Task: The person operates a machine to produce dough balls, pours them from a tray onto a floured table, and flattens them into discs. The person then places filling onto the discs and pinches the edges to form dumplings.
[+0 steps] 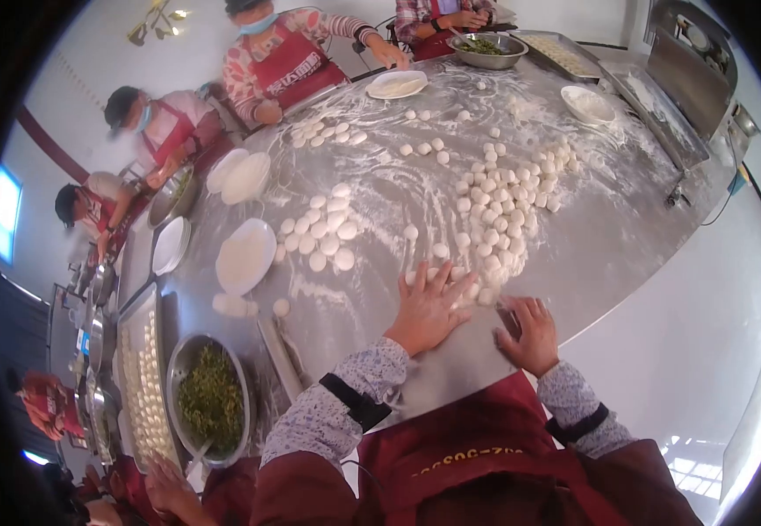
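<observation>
My left hand point(433, 309) lies palm down with fingers spread over a few small white dough pieces point(485, 295) at the near end of a large heap. To its right, my right hand point(531, 335) is bent at the table's near edge, thumb and fingers curled around a small dark thing that I cannot make out. The heap of dough pieces point(507, 206) stretches away from my hands across the floured metal table point(371, 320). Two loose dough balls point(440, 251) lie just beyond my left fingertips.
Flattened dough rounds point(319, 230) lie left of centre, near a plate of flour point(246, 256). A rolling pin point(279, 358), a bowl of green filling point(211, 399) and a tray of dumplings point(145, 377) are at left. Several people in red aprons point(288, 74) work around the table.
</observation>
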Demonstrator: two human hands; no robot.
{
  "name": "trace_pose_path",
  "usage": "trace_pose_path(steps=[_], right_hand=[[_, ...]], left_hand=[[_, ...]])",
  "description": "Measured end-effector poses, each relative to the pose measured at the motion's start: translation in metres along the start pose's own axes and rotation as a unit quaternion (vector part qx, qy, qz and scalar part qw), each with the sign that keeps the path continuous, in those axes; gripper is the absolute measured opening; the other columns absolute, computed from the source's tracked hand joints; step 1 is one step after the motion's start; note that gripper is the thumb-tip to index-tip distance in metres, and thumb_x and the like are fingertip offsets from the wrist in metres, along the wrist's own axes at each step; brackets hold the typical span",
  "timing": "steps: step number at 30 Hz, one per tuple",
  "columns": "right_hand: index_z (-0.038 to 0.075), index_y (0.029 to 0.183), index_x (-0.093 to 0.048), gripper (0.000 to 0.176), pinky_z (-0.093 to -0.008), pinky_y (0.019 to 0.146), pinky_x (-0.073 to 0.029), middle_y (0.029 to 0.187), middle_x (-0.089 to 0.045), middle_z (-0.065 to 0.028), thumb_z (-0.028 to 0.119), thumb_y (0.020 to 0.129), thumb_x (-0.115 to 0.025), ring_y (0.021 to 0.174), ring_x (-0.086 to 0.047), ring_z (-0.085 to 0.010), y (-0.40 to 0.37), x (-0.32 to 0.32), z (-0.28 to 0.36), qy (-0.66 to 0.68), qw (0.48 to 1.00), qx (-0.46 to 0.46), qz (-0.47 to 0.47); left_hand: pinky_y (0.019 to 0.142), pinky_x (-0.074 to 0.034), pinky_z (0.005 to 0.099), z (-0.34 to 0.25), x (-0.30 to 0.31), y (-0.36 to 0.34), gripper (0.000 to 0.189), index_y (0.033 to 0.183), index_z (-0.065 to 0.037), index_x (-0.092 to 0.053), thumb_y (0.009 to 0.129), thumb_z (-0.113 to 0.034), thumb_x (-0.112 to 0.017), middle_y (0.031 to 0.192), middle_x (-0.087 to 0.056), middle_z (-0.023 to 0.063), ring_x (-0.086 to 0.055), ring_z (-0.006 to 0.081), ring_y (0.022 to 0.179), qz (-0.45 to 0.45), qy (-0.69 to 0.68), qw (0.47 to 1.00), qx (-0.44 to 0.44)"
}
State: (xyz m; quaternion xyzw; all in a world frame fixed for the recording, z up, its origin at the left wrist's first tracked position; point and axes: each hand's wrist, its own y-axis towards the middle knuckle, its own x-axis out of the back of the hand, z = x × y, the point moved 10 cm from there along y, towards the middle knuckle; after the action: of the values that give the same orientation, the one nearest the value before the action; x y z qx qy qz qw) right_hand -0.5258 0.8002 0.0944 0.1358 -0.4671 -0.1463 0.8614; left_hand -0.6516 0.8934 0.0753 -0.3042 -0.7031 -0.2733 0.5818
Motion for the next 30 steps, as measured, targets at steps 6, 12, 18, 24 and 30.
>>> trace_pose_path(steps=[6, 12, 18, 24, 30], right_hand=[[0.014, 0.136, -0.039, 0.080, -0.0520, 0.099, -0.030, 0.132, -0.041, -0.0130, 0.033, 0.067, -0.074, 0.121, -0.038, -0.0362, -0.011, -0.028, 0.024, -0.016, 0.995, -0.008, 0.093], [0.012, 0.137, -0.037, 0.081, -0.0511, 0.107, -0.019, 0.138, -0.037, -0.0134, 0.034, 0.069, -0.073, 0.129, -0.032, -0.0313, -0.011, -0.068, 0.114, -0.006, 0.984, 0.132, 0.117], [0.014, 0.126, -0.049, 0.052, -0.0484, 0.105, -0.022, 0.133, -0.043, -0.0089, 0.024, 0.077, -0.064, 0.126, -0.037, -0.0282, 0.016, -0.098, 0.103, -0.091, 0.982, 0.137, 0.090], [0.013, 0.108, -0.058, 0.033, -0.0456, 0.098, -0.028, 0.111, -0.058, -0.0111, 0.019, 0.076, -0.062, 0.114, -0.047, -0.0269, 0.040, -0.073, 0.051, -0.055, 0.995, -0.002, 0.085], [0.007, 0.108, -0.057, 0.030, -0.0392, 0.084, -0.045, 0.104, -0.061, -0.0105, 0.008, 0.078, -0.062, 0.096, -0.059, -0.0272, 0.026, -0.056, 0.090, 0.196, 0.980, 0.025, 0.037]], left_hand=[[0.103, -0.016, 0.0644, 0.002, 0.010, -0.068, 0.075, 0.144, -0.032, -0.026, 0.080, -0.036, -0.066, 0.149, -0.022, 0.0127, -0.019, 0.0421, 0.135, -0.005, -0.046, 0.998, 0.045], [0.106, -0.027, 0.0446, 0.041, 0.032, -0.112, 0.076, 0.140, -0.016, -0.036, 0.072, -0.009, -0.069, 0.143, -0.030, 0.0163, -0.028, 0.0358, 0.132, -0.185, -0.236, 0.952, 0.059], [0.094, -0.039, 0.0426, 0.080, 0.024, -0.135, 0.039, 0.113, -0.006, -0.058, 0.074, -0.006, -0.063, 0.116, -0.054, 0.0168, -0.047, 0.0366, 0.109, -0.233, -0.231, 0.930, 0.166], [0.083, -0.044, 0.0426, 0.084, 0.024, -0.141, 0.025, 0.100, -0.004, -0.060, 0.076, -0.008, -0.063, 0.101, -0.060, 0.0162, -0.055, 0.0348, 0.096, -0.210, -0.317, 0.907, 0.184], [0.073, -0.049, 0.0314, 0.081, 0.018, -0.149, 0.026, 0.105, -0.003, -0.059, 0.079, -0.007, -0.063, 0.094, -0.063, 0.0144, -0.063, 0.0232, 0.086, -0.175, -0.387, 0.883, 0.199]])
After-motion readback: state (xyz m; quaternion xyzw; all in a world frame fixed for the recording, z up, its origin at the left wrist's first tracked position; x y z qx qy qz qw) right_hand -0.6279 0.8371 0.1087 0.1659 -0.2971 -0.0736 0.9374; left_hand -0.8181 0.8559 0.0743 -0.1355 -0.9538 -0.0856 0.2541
